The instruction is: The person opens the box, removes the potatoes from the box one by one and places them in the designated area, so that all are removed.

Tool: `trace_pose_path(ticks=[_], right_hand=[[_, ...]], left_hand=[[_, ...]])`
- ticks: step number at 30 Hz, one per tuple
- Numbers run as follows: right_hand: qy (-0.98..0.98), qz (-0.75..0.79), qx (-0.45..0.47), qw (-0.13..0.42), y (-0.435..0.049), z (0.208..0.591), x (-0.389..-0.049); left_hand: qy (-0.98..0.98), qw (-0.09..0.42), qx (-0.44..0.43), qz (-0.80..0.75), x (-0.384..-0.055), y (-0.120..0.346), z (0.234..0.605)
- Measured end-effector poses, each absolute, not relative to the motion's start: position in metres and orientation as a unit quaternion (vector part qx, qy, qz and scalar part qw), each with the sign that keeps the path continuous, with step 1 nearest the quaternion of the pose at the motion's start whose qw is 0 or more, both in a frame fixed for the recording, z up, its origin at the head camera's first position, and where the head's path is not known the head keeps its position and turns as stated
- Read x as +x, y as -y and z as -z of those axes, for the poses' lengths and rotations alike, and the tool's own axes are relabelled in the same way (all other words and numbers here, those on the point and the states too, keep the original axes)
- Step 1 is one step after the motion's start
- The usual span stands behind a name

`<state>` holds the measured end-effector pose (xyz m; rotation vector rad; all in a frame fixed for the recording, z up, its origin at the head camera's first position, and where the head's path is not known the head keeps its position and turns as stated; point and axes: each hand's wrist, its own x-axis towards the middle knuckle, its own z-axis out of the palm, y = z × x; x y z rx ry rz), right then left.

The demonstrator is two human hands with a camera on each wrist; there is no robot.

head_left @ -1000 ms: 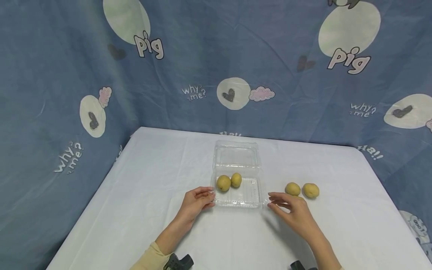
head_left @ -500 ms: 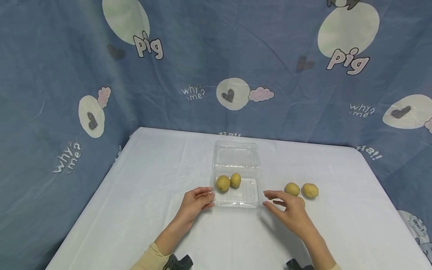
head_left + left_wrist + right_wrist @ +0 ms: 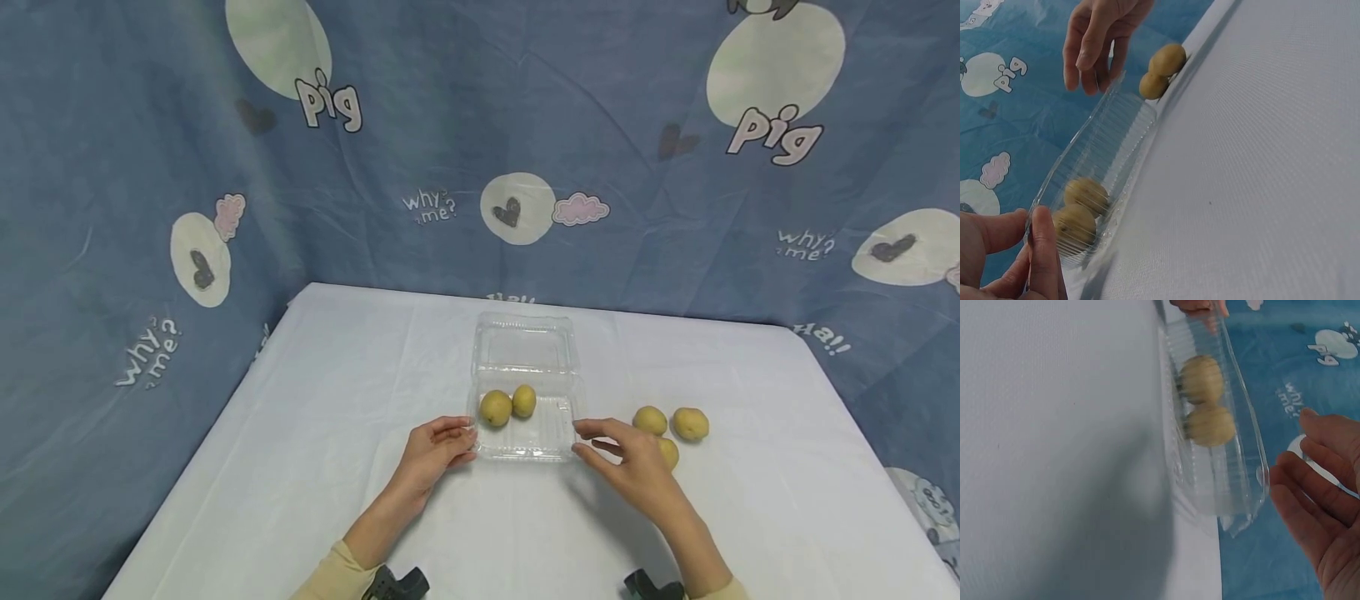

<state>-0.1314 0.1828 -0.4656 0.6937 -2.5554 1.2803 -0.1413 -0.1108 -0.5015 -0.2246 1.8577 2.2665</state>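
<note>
A clear plastic clamshell box point(image 3: 528, 442) lies on the table with its lid point(image 3: 525, 346) folded back to the far side. Two round yellowish fruits or potatoes point(image 3: 496, 407) sit inside at its left. My left hand point(image 3: 437, 446) pinches the box's left rim; the left wrist view shows thumb and fingers point(image 3: 1043, 250) on either side of that edge. At the right rim is my right hand point(image 3: 630, 467), thumb and fingers spread apart and holding nothing. In the right wrist view its fingertips point(image 3: 1280, 477) come right up to the rim.
Several more of the round yellowish things point(image 3: 690, 424) lie on the white cloth just right of my right hand, which partly covers one. The white-covered table point(image 3: 360, 350) ends at a blue printed curtain point(image 3: 420, 125) behind.
My right hand has moved left to the box's right rim, uncovering more of a yellowish round thing behind it. The left hand keeps its place on the box.
</note>
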Motion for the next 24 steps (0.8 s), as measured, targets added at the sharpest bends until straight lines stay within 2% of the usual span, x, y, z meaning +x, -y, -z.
trace_pose_path(ticks=[7,24], right_hand=[[0.861,-0.440,0.242,0.081,-0.178,0.465,-0.133],[0.864,-0.432,0.244,0.086,-0.170,0.470,-0.140]], left_hand=[[-0.629,0.104,-0.080,-0.766,-0.141,0.110,0.500],[-0.628,0.101,-0.084,-0.767,-0.139,0.109,0.497]])
